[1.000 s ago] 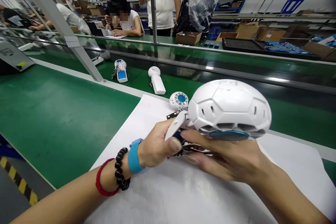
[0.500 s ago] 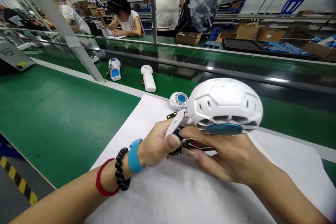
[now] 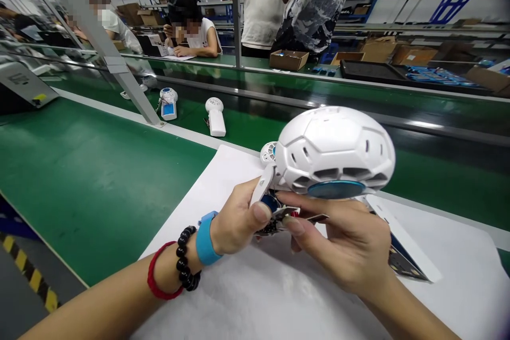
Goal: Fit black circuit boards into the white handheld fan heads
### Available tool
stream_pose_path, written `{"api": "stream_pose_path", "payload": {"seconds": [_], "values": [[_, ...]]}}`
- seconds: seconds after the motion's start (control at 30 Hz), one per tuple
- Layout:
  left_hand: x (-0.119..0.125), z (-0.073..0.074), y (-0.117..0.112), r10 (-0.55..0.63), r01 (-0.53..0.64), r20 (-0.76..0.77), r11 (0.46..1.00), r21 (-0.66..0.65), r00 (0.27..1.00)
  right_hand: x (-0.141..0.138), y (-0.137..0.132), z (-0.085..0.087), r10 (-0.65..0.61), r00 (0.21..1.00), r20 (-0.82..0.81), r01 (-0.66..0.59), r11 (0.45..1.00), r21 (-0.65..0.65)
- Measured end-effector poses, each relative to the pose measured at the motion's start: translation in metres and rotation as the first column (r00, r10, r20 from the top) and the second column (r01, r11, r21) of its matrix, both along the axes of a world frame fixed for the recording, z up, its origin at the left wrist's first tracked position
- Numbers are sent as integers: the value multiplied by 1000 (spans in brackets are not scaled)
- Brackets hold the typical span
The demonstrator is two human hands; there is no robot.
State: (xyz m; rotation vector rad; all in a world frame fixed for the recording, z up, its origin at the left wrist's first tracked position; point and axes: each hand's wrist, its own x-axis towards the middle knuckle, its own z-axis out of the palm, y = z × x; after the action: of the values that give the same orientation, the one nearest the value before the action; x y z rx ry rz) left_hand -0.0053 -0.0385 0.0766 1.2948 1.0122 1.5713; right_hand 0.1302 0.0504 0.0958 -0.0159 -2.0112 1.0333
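My left hand [image 3: 237,220] is closed around the opened handle of a white handheld fan, thumb on top. The fan head [image 3: 337,146], with a hexagon pattern and a blue disc, sticks up and right above both hands. Inside the handle show a dark blue part [image 3: 270,203] and some wiring. My right hand [image 3: 350,247] is closed just under the head, thumb and fingers pinching a small circuit board [image 3: 317,218] at the handle's opening. Its fingers hide part of that board.
White paper [image 3: 223,297] covers the bench in front. A second fan [image 3: 268,153] lies behind. Right of my hand lies an open white casing [image 3: 418,260] with dark contents. Two more fans [image 3: 216,119] [image 3: 168,106] rest on the green conveyor. A slanted post [image 3: 115,64] rises left; people stand and sit opposite.
The fan has shifted slightly left and up in view. My right hand has turned and drawn back a little, showing more of the board and the open casing beside it.
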Motion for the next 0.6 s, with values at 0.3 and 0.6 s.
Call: {"api": "stream_pose_path", "payload": {"seconds": [0.3,0.6], "values": [[-1,1,0,-14,16,-71,999,31,997,0,6,0,120,992,43,-122,992,33],[-1,0,0,58,-45,-141,994,98,988,3,18,6,23,987,157,-80,926,368]]}}
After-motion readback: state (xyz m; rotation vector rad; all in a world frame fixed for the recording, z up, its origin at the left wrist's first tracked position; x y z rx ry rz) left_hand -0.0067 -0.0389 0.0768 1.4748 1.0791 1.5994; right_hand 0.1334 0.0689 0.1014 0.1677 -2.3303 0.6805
